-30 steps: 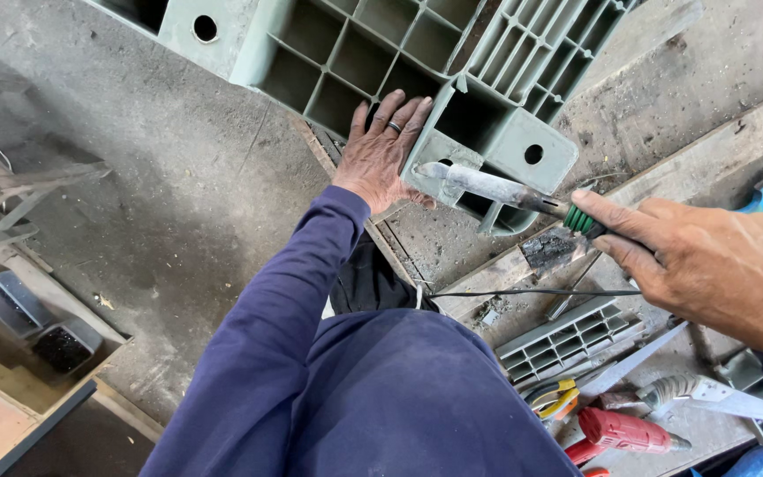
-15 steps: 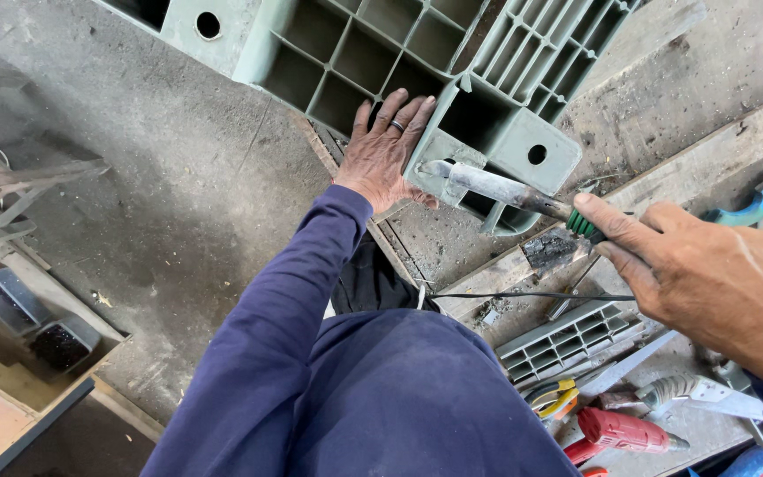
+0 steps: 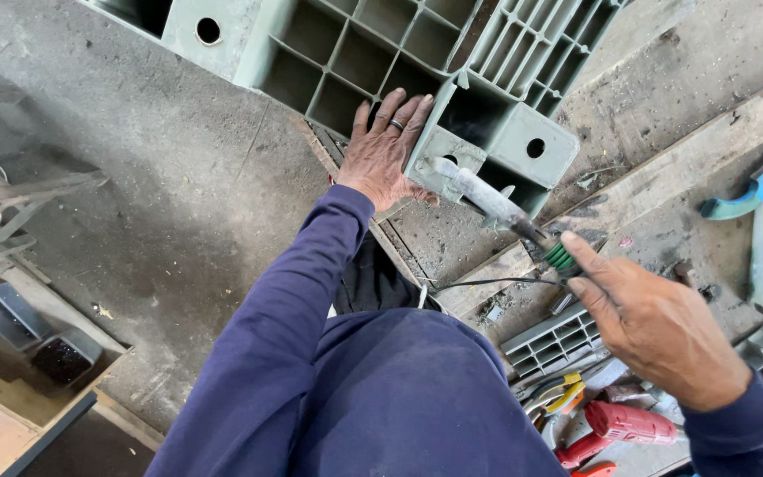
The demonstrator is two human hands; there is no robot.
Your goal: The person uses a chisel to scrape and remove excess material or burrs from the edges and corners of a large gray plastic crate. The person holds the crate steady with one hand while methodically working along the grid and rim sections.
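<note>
Right hand (image 3: 660, 340), nearest, closed around green-collared handle of soldering-type tool (image 3: 496, 208); grey shaft runs up-left, tip touching corner block of grey-green plastic pallet (image 3: 381, 53). Left hand (image 3: 388, 150) farther, open flat, fingers spread on ribbed pallet edge beside tip. Concrete floor (image 3: 161, 194) beneath.

grey-green plastic pallet (image 3: 373, 53) — ribbed grid underside up, lying on the concrete floor; a green-collared tool (image 3: 501, 210) lies tilted against its corner block.
</note>
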